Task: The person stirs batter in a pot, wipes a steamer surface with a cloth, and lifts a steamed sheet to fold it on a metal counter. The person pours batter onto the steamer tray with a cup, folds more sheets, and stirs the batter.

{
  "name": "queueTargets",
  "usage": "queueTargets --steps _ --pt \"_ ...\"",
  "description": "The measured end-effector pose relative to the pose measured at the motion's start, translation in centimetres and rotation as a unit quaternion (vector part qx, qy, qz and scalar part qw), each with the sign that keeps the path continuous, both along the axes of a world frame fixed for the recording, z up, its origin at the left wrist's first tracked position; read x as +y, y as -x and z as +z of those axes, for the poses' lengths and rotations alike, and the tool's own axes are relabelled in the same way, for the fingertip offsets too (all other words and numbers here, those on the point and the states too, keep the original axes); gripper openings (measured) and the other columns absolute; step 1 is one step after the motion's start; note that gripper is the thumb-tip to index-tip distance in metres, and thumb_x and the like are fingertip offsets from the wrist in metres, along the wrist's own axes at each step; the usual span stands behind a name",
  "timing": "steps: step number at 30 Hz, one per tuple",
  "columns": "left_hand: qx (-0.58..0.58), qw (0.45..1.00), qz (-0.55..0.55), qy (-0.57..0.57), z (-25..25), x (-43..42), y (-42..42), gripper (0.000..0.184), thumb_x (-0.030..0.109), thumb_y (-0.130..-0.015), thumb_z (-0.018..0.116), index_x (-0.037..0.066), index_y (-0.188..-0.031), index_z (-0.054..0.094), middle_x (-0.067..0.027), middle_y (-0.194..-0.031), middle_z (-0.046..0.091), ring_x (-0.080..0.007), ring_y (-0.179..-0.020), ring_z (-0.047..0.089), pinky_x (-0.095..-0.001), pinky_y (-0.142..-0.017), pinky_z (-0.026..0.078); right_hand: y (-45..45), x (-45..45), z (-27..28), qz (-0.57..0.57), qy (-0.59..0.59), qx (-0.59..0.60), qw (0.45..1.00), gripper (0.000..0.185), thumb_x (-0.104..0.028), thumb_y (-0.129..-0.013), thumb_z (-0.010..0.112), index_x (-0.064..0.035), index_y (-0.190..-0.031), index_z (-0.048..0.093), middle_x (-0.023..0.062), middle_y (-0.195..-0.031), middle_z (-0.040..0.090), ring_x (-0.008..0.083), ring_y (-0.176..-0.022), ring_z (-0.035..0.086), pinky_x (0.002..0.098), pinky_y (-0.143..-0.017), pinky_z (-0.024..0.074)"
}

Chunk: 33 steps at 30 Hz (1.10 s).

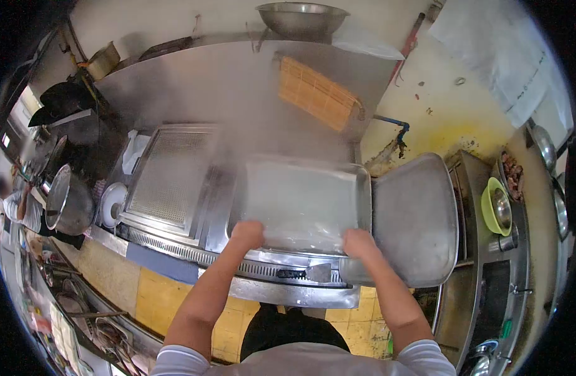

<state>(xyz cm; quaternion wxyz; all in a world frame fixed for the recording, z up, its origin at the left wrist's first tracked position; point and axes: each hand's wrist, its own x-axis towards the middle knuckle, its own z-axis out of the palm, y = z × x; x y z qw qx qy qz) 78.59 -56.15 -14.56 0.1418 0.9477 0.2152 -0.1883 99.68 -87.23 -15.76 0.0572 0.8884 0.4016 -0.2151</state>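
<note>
The metal tray (365, 202) lies at twelve o'clock, its long axis going left to right; left hand (247, 234) and right hand (360, 242), equally near, have each grip closed at its near edge.

I see a rectangular metal tray (369, 203) lying roughly flat on the steel counter (288, 293), its inside pale and glossy.

The metal lid (415, 220) blocks sideways passage right of the tray (300, 203). Above the perforated tray (172, 178), a hand could pass freely.
</note>
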Motion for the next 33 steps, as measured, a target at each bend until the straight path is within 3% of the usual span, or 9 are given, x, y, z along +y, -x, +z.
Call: queueTargets --steps 3,5,6,9,11,17,20,24,33 --pt "-0.058 0.998 -0.013 -0.007 0.8 1.0 0.0 0.029 0.018 -0.081 0.063 0.009 -0.105 0.076 -0.0193 -0.111 0.074 -0.0388 -0.106 0.070 -0.0484 -0.092 0.057 1.3 1.9 6.9 -0.052 -0.031 0.040 0.997 0.025 -0.015 -0.084 0.061 -0.0059 -0.099 0.079 0.0220 -0.108 0.075 0.0397 -0.103 0.072 0.0495 -0.094 0.0570" --pt "-0.188 0.982 -0.014 -0.027 0.3 1.6 -0.3 0.029 0.020 -0.081 0.063 0.010 -0.104 0.077 -0.0188 -0.111 0.074 -0.0387 -0.106 0.071 -0.0482 -0.092 0.057 -0.7 2.1 1.9 -0.010 -0.179 -0.067 0.981 0.029 -0.019 -0.087 0.057 -0.0046 -0.103 0.077 0.0232 -0.109 0.074 0.0410 -0.105 0.070 0.0503 -0.096 0.0558" --pt "-0.117 0.991 -0.043 -0.039 0.2 1.7 -0.7 0.029 0.020 -0.081 0.063 0.010 -0.105 0.077 -0.0189 -0.112 0.074 -0.0382 -0.108 0.070 -0.0477 -0.094 0.056 -1.0 2.8 1.2 0.012 -0.253 -0.121 0.960 0.031 -0.022 -0.089 0.056 -0.0040 -0.105 0.076 0.0238 -0.110 0.073 0.0417 -0.107 0.070 0.0508 -0.097 0.0552" --pt "0.026 0.993 -0.095 -0.062 -0.1 2.1 -2.2 0.029 0.019 -0.082 0.062 0.011 -0.105 0.077 -0.0187 -0.114 0.074 -0.0371 -0.112 0.068 -0.0464 -0.097 0.054 -2.3 4.6 0.2 -0.007 -0.012 0.013 1.000 0.032 -0.022 -0.088 0.059 -0.0033 -0.108 0.075 0.0252 -0.114 0.071 0.0427 -0.109 0.068 0.0514 -0.099 0.0535" --pt "0.026 0.995 -0.081 -0.055 -0.4 2.2 -2.4 0.028 0.018 -0.082 0.062 0.010 -0.104 0.077 -0.0183 -0.115 0.073 -0.0368 -0.113 0.067 -0.0458 -0.099 0.053 -3.0 5.9 2.6 -0.040 -0.021 0.001 0.999 0.034 -0.025 -0.089 0.060 -0.0028 -0.111 0.074 0.0256 -0.115 0.071 0.0431 -0.110 0.067 0.0517 -0.099 0.0527" --pt "-0.371 0.928 0.012 0.012 -2.4 6.5 -9.0 0.026 0.016 -0.081 0.065 0.007 -0.103 0.076 -0.0167 -0.114 0.074 -0.0370 -0.113 0.067 -0.0485 -0.096 0.053 -8.9 9.6 -0.4 -0.072 -0.208 -0.124 0.968 0.036 -0.030 -0.093 0.060 0.0000 -0.109 0.072 0.0250 -0.113 0.071 0.0440 -0.109 0.067 0.0537 -0.095 0.0534" --pt "-0.138 0.989 0.013 -0.058 -3.3 8.6 -14.1 0.026 0.014 -0.082 0.065 0.007 -0.104 0.076 -0.0164 -0.116 0.073 -0.0362 -0.115 0.065 -0.0492 -0.094 0.053 -10.4 12.5 -0.2 -0.065 -0.156 -0.111 0.979 0.034 -0.029 -0.095 0.059 -0.0002 -0.107 0.071 0.0242 -0.111 0.071 0.0443 -0.107 0.067 0.0541 -0.093 0.0538" --pt "-0.120 0.989 -0.003 -0.082 -5.0 9.9 -16.2 0.026 0.015 -0.086 0.062 0.008 -0.108 0.075 -0.0162 -0.117 0.072 -0.0346 -0.115 0.066 -0.0493 -0.099 0.050 -11.6 14.1 -2.4 -0.053 -0.070 -0.091 0.992 0.030 -0.026 -0.093 0.062 -0.0013 -0.106 0.072 0.0220 -0.111 0.071 0.0426 -0.106 0.067 0.0536 -0.092 0.0547" --pt "-0.178 0.974 -0.005 -0.140 -2.8 10.7 -13.8 0.027 0.015 -0.089 0.060 0.015 -0.113 0.073 -0.0106 -0.116 0.073 -0.0284 -0.115 0.066 -0.0499 -0.104 0.045 -11.4 10.4 -0.4 -0.074 -0.179 -0.216 0.957 0.023 -0.005 -0.081 0.062 -0.0021 -0.101 0.073 0.0256 -0.105 0.069 0.0412 -0.106 0.066 0.0494 -0.094 0.0541"
